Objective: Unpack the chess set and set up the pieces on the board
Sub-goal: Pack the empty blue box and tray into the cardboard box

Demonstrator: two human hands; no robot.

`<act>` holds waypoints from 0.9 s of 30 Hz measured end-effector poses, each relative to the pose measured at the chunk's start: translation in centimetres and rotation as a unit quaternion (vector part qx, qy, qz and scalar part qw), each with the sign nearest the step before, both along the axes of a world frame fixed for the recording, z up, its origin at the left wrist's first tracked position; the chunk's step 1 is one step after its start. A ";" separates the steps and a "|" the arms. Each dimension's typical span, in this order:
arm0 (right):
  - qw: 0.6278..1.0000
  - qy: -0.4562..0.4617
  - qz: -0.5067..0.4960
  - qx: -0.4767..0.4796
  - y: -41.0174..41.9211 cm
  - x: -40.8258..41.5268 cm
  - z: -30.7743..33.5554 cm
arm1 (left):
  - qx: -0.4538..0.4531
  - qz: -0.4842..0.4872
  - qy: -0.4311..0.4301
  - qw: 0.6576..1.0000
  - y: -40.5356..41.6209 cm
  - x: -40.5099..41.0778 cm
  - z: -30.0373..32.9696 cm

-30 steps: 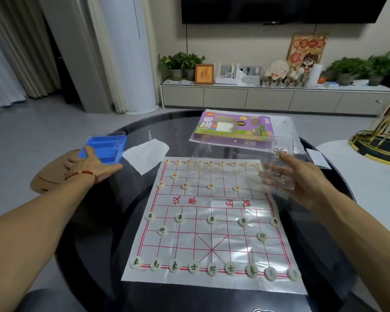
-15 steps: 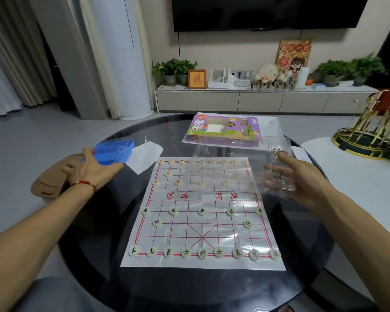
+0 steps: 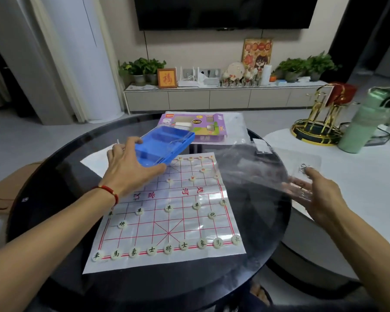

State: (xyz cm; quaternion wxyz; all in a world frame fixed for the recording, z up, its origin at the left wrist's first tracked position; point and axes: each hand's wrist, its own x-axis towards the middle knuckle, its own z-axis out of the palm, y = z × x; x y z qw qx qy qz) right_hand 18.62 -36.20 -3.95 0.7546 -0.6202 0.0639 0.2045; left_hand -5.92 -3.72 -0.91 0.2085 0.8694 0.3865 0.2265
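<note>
A plastic chess board sheet (image 3: 167, 221) with red grid lines lies on the round dark table (image 3: 263, 221). Round white pieces (image 3: 168, 248) stand in rows along its near edge and far side. My left hand (image 3: 131, 170) grips a blue plastic tray (image 3: 163, 146) and holds it tilted above the board's far left corner. My right hand (image 3: 313, 194) holds a clear plastic bag (image 3: 257, 167) off the board's right side. The purple chess set box (image 3: 194, 126) lies at the table's far edge.
A white round table (image 3: 358, 176) stands to the right with a gold stand (image 3: 318, 122) and a green bottle (image 3: 367, 120). A white paper sheet (image 3: 95, 161) lies left of the board. A brown chair (image 3: 2, 192) sits at the left.
My left hand lifted the blue tray from the table's left side and carried it right, over the board's far left corner. The right hand with the clear bag shifted further right.
</note>
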 end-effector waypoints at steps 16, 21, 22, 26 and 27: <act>0.988 -0.009 -0.024 -0.150 -0.3 -1.5 -4.7 | 0.038 -0.042 0.015 0.998 -3.5 3.6 -1.2; 0.983 -0.001 -0.067 -0.172 -0.6 -0.5 -4.9 | 0.019 -0.044 -0.002 0.999 -3.6 3.5 -1.1; 0.976 -0.030 -0.079 -0.202 -0.6 -0.5 -4.6 | 0.016 -0.044 -0.008 0.999 -3.6 3.5 -1.2; 0.864 -0.298 -0.101 -0.394 0.3 0.2 -1.9 | 0.026 -0.044 -0.015 0.999 -3.4 3.4 -1.2; 0.826 -0.355 -0.077 -0.430 1.2 1.0 -1.1 | 0.030 -0.045 -0.015 0.998 -3.4 3.5 -1.2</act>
